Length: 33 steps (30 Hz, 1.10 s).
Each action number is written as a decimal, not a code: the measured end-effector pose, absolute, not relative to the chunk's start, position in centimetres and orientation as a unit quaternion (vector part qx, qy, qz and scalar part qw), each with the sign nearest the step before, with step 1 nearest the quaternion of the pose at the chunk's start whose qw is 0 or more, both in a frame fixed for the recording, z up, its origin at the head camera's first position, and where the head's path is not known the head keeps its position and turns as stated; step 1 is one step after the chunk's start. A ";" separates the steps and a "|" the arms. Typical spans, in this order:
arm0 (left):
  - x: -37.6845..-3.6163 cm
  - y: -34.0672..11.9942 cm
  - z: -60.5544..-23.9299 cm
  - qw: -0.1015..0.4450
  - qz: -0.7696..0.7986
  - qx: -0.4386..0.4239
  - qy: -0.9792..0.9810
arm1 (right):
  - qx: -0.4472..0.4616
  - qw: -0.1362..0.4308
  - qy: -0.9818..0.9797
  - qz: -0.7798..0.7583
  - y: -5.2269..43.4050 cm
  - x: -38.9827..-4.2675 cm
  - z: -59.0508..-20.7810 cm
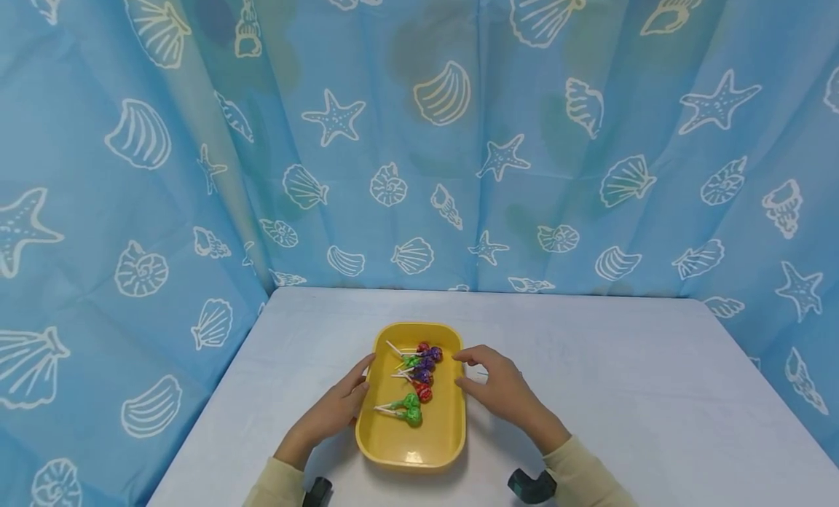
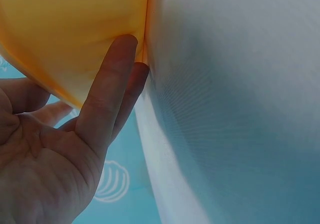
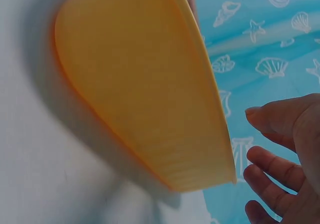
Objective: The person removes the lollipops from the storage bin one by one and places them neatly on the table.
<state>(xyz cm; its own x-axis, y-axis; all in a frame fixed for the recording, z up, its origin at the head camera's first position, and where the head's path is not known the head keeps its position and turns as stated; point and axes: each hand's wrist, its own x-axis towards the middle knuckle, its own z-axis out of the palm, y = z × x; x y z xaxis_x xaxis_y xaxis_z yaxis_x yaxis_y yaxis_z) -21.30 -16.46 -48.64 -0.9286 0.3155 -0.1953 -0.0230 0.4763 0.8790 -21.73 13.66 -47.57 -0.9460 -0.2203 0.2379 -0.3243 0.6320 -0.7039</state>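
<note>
A person's left hand is resting along the left side of a yellow tray, which is sitting on a white surface. The left wrist view is showing what the head view is hiding: long, nearly straight fingers touching the tray's outer wall, with the thumb by the rim.

Inside the tray, wrapped lollipops are lying on its floor, most of their white sticks pointing toward the left wall. Red, purple and green ones are clustering toward the tray's far end; two green ones are lying nearer its front. Only the head view is showing these sweets.

Right of the tray, the right hand is hovering, thumb and fingers parted and holding nothing. From above it is seeming to meet the rim; the right wrist view is revealing a gap.

Behind the tray, a blue seashell-patterned curtain is hanging.
</note>
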 end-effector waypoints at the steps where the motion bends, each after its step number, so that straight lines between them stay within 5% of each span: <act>1: -21.3 -16.4 -48.6 0.167 0.504 0.087 0.843 | 0.156 0.064 -0.901 0.400 13.5 -21.7 -47.5; 33: -21.4 -16.4 -49.0 0.158 0.500 0.084 0.847 | 0.281 -0.023 -0.907 0.314 8.5 -20.8 -47.5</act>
<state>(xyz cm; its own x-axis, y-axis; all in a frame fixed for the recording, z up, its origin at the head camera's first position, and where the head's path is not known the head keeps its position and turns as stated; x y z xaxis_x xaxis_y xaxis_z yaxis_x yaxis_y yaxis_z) -21.37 -16.38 -48.98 -0.9358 0.3007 -0.1839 -0.0157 0.4857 0.8740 -20.76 8.48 -47.52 -0.8412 -0.5239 0.1338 -0.4944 0.6450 -0.5827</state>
